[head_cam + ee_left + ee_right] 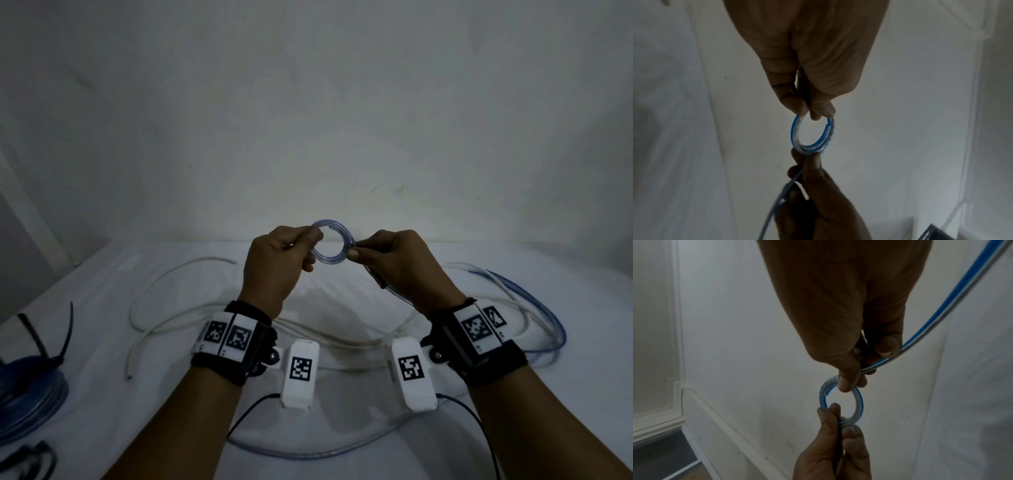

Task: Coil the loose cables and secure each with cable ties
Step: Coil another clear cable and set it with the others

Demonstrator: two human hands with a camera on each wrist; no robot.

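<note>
Both hands are raised above the white counter [102, 394], holding a small coil [329, 246] of clear, blue-striped cable between them. The left hand [274, 267] pinches the coil's left side between thumb and fingertips. The right hand [397, 263] pinches the opposite side, fingers curled round the cable's loose run [953, 293], which trails down to the counter. A tied blue coil [30, 394] lies at far left; a white cable [164, 284] sprawls nearby.
</note>
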